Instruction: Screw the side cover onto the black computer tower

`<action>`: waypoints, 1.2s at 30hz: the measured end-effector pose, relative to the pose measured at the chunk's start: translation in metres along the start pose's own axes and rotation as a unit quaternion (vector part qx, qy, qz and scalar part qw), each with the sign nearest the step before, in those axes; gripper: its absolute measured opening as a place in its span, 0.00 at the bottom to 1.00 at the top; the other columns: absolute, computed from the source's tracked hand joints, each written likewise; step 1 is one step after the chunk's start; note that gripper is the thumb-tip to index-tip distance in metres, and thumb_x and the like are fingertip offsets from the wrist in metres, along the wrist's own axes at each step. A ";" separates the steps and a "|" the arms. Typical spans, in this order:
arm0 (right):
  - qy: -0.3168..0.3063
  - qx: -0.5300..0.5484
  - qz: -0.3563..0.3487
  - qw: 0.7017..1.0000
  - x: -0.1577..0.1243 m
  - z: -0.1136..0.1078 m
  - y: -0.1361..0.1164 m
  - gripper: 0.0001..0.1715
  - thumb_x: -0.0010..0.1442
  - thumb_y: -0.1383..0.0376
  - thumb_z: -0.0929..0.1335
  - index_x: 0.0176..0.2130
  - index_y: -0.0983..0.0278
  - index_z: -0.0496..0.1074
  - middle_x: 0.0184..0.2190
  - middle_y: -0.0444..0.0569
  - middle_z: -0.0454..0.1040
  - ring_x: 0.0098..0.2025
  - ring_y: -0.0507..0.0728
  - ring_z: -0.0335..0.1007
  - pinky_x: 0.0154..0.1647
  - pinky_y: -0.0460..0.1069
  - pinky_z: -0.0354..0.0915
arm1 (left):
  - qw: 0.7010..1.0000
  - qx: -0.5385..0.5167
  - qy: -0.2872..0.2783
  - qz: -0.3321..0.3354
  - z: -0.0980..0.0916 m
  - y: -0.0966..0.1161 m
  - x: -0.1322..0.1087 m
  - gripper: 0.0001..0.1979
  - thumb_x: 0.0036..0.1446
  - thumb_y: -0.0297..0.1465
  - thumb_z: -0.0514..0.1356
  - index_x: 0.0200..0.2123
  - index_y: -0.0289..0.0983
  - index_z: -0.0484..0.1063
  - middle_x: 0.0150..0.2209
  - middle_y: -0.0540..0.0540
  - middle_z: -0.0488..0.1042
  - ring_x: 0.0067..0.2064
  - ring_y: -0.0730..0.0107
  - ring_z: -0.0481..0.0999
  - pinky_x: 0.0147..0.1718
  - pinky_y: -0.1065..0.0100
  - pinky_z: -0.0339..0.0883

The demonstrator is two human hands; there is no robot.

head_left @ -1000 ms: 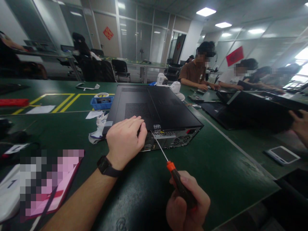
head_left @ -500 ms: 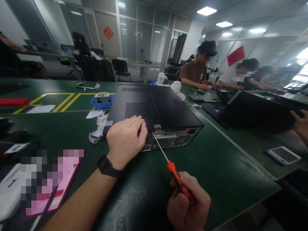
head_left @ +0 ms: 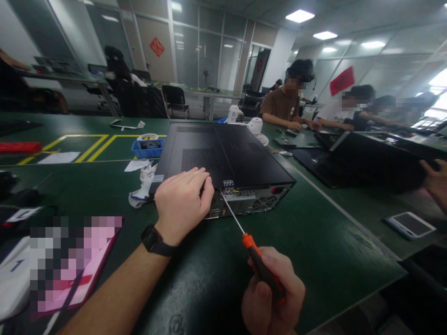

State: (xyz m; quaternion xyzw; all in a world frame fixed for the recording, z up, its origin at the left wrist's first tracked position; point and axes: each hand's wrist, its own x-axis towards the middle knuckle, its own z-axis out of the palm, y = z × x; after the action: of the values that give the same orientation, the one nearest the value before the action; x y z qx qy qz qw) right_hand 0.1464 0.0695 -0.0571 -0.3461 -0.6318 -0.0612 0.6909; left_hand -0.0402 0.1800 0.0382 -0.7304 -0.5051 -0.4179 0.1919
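Note:
A black desktop computer case (head_left: pixel 226 156) lies flat on the green table (head_left: pixel 314 251), its rear panel with fan grille facing me. My left hand (head_left: pixel 181 202), with a dark watch on the wrist, rests on the case's near top edge, fingers curled over it. My right hand (head_left: pixel 274 293) is closed around the black and orange handle of a screwdriver (head_left: pixel 249 244). The thin shaft runs up and left, and its tip touches the top edge of the rear panel.
A blue bin (head_left: pixel 148 149) and white gloves (head_left: pixel 143 186) lie left of the case. A pink-edged board (head_left: pixel 77 265) sits at near left. A phone (head_left: pixel 410 224) lies at right. Other people work on black cases (head_left: pixel 377 160) along the right side; someone's hand (head_left: pixel 435 181) shows there.
The screwdriver handle has turned slightly in my right hand and the fingers have shifted their grip. The left hand and the case have stayed put.

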 end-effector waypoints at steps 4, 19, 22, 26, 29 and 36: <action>0.006 -0.019 0.000 1.000 0.001 -0.002 0.000 0.17 0.71 0.66 0.65 0.57 0.64 0.69 0.41 0.51 0.74 0.39 0.57 0.76 0.36 0.56 0.77 | 1.000 0.001 0.002 0.001 0.001 0.000 0.000 0.13 0.68 0.32 0.57 0.44 0.37 0.83 0.50 0.43 0.86 0.49 0.53 0.86 0.51 0.53 0.78; 0.014 -0.054 0.000 0.998 -0.011 -0.005 0.004 0.18 0.70 0.65 0.67 0.58 0.65 0.71 0.42 0.53 0.76 0.39 0.58 0.78 0.36 0.57 0.79 | 1.000 0.003 0.010 0.004 0.001 0.000 0.000 0.12 0.68 0.32 0.58 0.43 0.37 0.83 0.48 0.44 0.86 0.49 0.53 0.86 0.50 0.55 0.77; 0.013 -0.078 -0.008 0.997 -0.014 -0.008 0.005 0.18 0.71 0.64 0.67 0.58 0.65 0.71 0.45 0.54 0.76 0.39 0.57 0.78 0.34 0.55 0.79 | 1.000 0.001 0.011 0.004 0.001 0.000 0.001 0.13 0.68 0.32 0.57 0.43 0.37 0.83 0.48 0.43 0.86 0.49 0.53 0.86 0.50 0.55 0.77; 0.006 -0.028 0.008 1.000 -0.011 -0.003 0.003 0.19 0.73 0.62 0.64 0.59 0.66 0.70 0.43 0.54 0.75 0.42 0.59 0.78 0.36 0.57 0.79 | 1.000 -0.001 0.004 0.001 0.001 0.000 0.000 0.13 0.68 0.32 0.57 0.44 0.38 0.83 0.49 0.44 0.86 0.50 0.53 0.86 0.51 0.54 0.77; 0.012 -0.007 -0.005 1.000 -0.006 0.000 0.002 0.19 0.73 0.62 0.63 0.59 0.66 0.69 0.43 0.54 0.74 0.43 0.60 0.78 0.38 0.59 0.79 | 1.000 -0.002 0.004 -0.001 0.002 -0.001 -0.001 0.13 0.68 0.32 0.57 0.45 0.38 0.83 0.50 0.45 0.86 0.51 0.53 0.86 0.51 0.53 0.77; -0.005 -0.059 0.000 0.998 -0.012 -0.009 0.005 0.19 0.72 0.64 0.65 0.60 0.65 0.69 0.41 0.52 0.76 0.37 0.57 0.77 0.33 0.56 0.78 | 1.000 0.000 0.007 0.006 0.002 -0.002 0.000 0.13 0.68 0.32 0.58 0.43 0.37 0.83 0.49 0.43 0.86 0.49 0.53 0.86 0.50 0.53 0.78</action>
State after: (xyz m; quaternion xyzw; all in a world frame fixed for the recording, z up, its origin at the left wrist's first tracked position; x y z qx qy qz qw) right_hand 0.1539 0.0644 -0.0697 -0.3863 -0.6307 -0.0966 0.6661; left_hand -0.0407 0.1821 0.0362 -0.7303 -0.4997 -0.4217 0.1976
